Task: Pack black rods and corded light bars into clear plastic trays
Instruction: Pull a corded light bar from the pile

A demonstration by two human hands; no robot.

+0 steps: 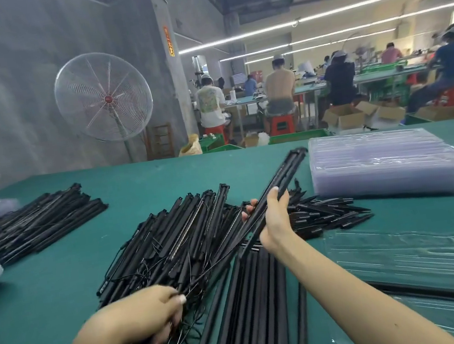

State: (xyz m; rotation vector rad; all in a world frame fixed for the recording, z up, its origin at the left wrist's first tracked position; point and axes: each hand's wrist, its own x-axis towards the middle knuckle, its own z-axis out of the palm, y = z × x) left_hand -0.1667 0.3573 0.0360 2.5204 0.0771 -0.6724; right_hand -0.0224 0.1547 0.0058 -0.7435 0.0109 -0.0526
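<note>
the right hand (273,217) is gripping a long black light bar (275,200), fingers curled under it and thumb lying along its top, and is holding it tilted up over the green table (139,181) so that its far end is pointing toward the stack of clear trays (388,163). the bar is slim and matte black, with a clip-like cap at the far tip and a thin cord trailing from its near end down into the pile. the left hand (141,315) is closing round the near ends and tangled cords of the big pile of light bars (171,243), which is fanning out across the middle of the table; a few bars there are showing a pale dotted strip along one face. plain black rods (255,299) are lying side by side just right of that pile, under the right forearm. a heap of short black pieces (331,215) is sitting between the hand and the tray stack. a single clear tray (423,249) is lying flat at the right. another bundle of black bars (37,219) is resting at the far left. a standing fan (103,97) is facing the table, and an orange sign (169,41) on the pillar is carrying writing too blurred to read.
</note>
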